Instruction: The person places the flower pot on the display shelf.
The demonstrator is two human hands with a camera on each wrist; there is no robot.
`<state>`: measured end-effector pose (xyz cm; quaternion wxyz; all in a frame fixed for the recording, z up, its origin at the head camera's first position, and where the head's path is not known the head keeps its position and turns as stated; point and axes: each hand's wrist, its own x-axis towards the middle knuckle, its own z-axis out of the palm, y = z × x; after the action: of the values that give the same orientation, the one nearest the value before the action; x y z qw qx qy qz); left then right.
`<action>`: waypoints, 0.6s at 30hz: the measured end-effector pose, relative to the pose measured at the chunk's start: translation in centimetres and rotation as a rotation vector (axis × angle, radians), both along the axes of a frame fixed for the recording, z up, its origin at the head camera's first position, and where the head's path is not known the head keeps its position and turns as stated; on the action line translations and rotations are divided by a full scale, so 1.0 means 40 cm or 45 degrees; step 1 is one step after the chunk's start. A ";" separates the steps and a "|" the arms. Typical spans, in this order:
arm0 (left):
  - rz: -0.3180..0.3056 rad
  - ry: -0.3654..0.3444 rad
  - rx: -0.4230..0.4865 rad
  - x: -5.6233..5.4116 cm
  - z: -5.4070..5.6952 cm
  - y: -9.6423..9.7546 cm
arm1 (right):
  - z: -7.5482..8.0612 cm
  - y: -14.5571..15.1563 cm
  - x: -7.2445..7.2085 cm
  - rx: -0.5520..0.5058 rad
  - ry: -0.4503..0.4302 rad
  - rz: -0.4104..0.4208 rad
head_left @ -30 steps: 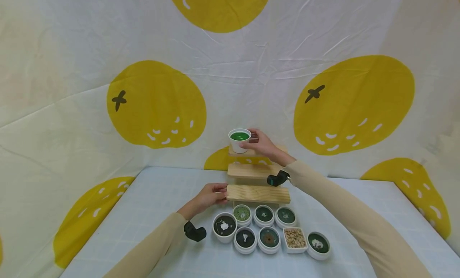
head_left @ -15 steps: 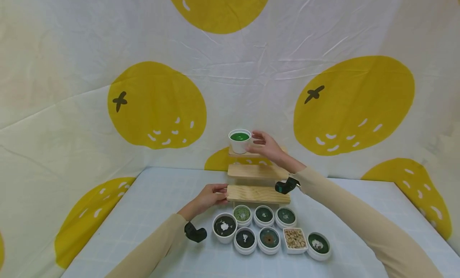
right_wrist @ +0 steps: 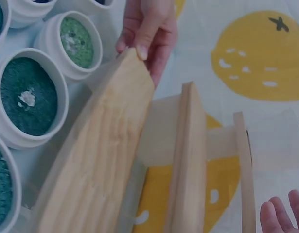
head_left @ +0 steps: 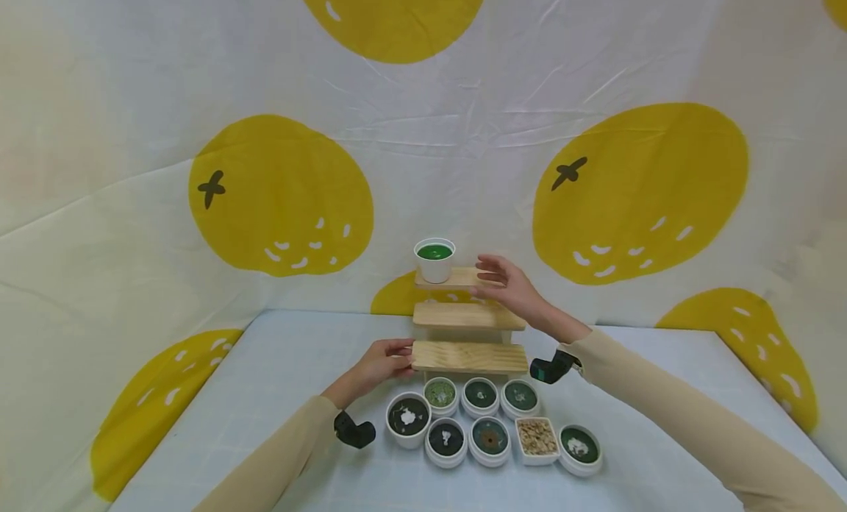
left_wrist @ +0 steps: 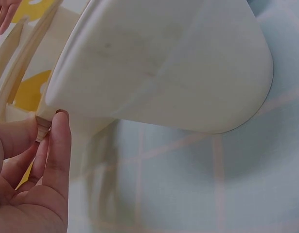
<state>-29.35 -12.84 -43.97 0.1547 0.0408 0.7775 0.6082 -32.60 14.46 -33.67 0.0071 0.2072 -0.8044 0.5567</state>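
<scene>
In the head view, with the middle of the wooden stand (head_left: 468, 317) as the dial's centre, the white cup (head_left: 434, 262) of green filling stands upright at 11 o'clock, on the 9 o'clock end of the top step (head_left: 462, 279). At 2 o'clock the person's right hand (head_left: 519, 291) is spread fairly wide, its fingers parted near the 3 o'clock end of that step, apart from the cup. At 8 o'clock the left hand (head_left: 379, 363) pinches the 9 o'clock end of the lowest step (head_left: 470, 357) between thumb and fingers.

Towards 6 o'clock, on the pale blue table (head_left: 265, 394), three round pots (head_left: 480, 396) form a row. The nearer row runs from a larger dark pot (head_left: 408, 418) at 7 o'clock, past two low pots (head_left: 490, 437), to a square dish (head_left: 537, 437) of tan bits and a green pot (head_left: 579, 447) near 5 o'clock. The pale curved wall (left_wrist: 164, 63) crowding the left wrist view is probably the larger dark pot.
</scene>
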 end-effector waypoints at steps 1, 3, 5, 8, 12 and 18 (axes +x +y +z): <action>-0.002 0.004 0.001 0.001 -0.001 -0.001 | -0.002 0.003 0.005 -0.005 -0.003 0.002; -0.007 0.009 -0.001 0.004 -0.002 -0.003 | -0.006 0.010 0.018 -0.015 -0.002 0.005; -0.005 0.001 0.001 0.005 -0.002 -0.004 | -0.010 0.019 0.032 -0.032 0.001 0.004; 0.000 -0.007 -0.008 0.004 -0.002 -0.002 | -0.017 0.032 0.053 -0.053 0.007 0.008; 0.012 -0.012 0.002 0.001 -0.002 0.000 | -0.028 0.050 0.081 -0.080 0.020 0.017; 0.004 -0.013 -0.003 -0.002 -0.003 -0.001 | -0.051 0.081 0.125 -0.104 0.054 0.035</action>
<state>-29.42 -12.88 -44.10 0.1579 0.0362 0.7774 0.6078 -27.61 17.71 -35.69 0.0251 0.2297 -0.7778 0.5845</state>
